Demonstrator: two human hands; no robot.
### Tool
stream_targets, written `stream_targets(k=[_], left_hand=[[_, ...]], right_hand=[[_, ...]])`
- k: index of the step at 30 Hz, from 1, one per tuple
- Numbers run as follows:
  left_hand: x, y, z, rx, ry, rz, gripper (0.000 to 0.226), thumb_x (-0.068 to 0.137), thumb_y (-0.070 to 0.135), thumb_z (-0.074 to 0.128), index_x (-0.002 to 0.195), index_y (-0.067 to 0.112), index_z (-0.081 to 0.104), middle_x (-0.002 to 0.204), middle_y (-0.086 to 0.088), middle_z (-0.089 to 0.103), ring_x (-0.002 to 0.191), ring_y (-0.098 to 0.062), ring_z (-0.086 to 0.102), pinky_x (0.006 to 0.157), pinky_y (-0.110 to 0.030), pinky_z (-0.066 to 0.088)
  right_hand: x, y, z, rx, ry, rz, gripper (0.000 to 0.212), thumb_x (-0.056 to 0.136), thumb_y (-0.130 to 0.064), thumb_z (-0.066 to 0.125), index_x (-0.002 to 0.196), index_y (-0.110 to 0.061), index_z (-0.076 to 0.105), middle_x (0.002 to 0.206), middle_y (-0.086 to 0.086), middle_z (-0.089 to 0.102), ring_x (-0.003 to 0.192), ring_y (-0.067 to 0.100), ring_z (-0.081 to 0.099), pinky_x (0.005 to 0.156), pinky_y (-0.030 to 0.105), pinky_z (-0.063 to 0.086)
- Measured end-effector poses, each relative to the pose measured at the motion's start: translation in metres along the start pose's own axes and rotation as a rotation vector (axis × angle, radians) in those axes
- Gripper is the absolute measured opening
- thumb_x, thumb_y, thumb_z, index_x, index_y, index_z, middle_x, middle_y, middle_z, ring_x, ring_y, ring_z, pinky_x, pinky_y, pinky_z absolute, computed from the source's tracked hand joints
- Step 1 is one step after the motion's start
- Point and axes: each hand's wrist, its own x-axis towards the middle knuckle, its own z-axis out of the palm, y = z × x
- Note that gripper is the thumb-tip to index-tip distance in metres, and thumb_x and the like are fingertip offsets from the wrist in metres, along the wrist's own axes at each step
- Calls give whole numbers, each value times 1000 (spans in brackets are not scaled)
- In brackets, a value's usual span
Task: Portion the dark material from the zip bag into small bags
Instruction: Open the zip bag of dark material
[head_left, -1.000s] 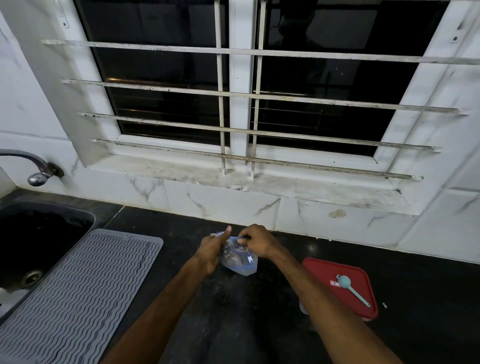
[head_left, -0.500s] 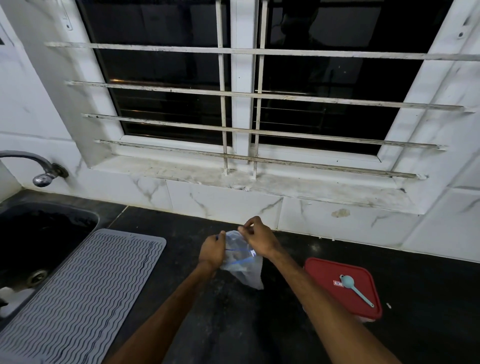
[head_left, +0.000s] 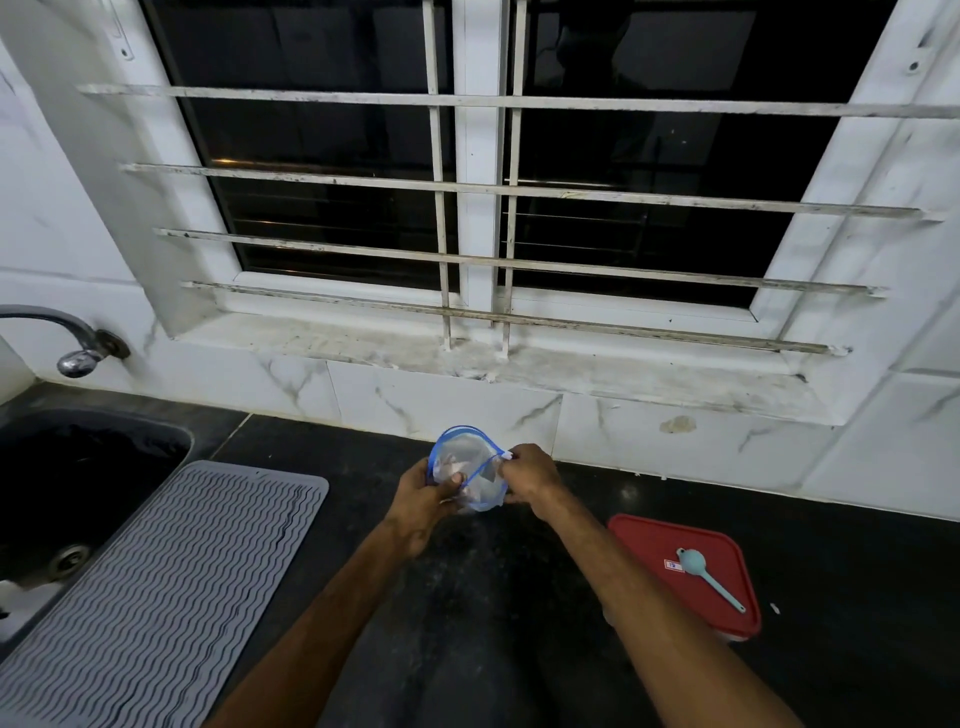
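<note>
Half a second ago the zip bag (head_left: 467, 460) hung slack from both hands. Now it is lifted and its blue zip rim is spread into a round loop above the black countertop (head_left: 493, 613). The left hand (head_left: 421, 501) grips the bag's left side, and the right hand (head_left: 530, 478) pinches the rim's right end.

At far left the sink (head_left: 78, 467) is cut off by the frame edge. The bag's contents show only as dim shapes. At right, a teal spoon (head_left: 701, 571) lies on a red-lidded container (head_left: 649, 540) whose body is mostly hidden.
</note>
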Motion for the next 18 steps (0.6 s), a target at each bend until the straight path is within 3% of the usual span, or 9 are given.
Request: stream_targets(k=[3,6,8,10,12,14,16,18], left_hand=[[0,-5,-1,62,-28,-16,33,88,0,66,121,2,60,106,-19,71,89,-31,71,72,-44,61],[-2,-6,2,153,-34,-8,31,87,-1,67,118,1,63,99,-15,73,84,-25,72,66,-36,59],[-5,-5,5,196,-45,1,26,87,-1,68,112,4,65,94,-12,73,79,-20,72,62,-31,58],[-7,-5,8,214,-39,8,22,87,-3,67,107,5,64,92,-11,72,75,-17,72,59,-28,57],[-6,-4,7,226,-14,-14,25,88,5,70,111,2,63,96,-14,72,78,-18,72,63,-34,60],[-3,-4,5,289,33,-88,35,87,26,73,111,2,64,98,-16,71,81,-22,71,71,-44,62],[-1,-2,2,573,89,-114,46,86,46,69,103,3,66,91,-15,70,78,-24,69,71,-44,59],[0,-5,-1,1048,167,-43,56,85,53,66,108,2,59,106,-17,64,94,-29,63,82,-41,51]], right_hand=[[-4,-5,-1,221,-154,83,5,82,-7,66,81,-11,63,101,16,70,93,27,67,90,46,57],[-1,-5,0,301,-183,141,15,89,-26,69,88,-11,65,103,11,70,95,25,67,89,39,56],[4,-1,2,151,-92,145,32,85,-35,70,99,-7,66,104,10,69,96,26,67,83,37,58],[6,3,3,-51,-11,106,37,78,-27,69,105,-3,64,104,13,69,93,28,67,74,34,58],[4,5,2,-91,39,66,24,78,-17,63,97,-1,68,96,12,69,86,27,66,68,32,56],[-1,3,-1,-55,63,9,16,84,-7,57,90,-6,72,87,10,67,78,21,61,63,26,46],[-1,2,-1,-9,63,-36,27,83,2,50,85,-9,75,86,10,69,77,19,60,65,24,44],[-2,-1,2,7,40,-61,36,81,5,46,68,-18,70,83,8,69,77,19,63,68,27,49]])
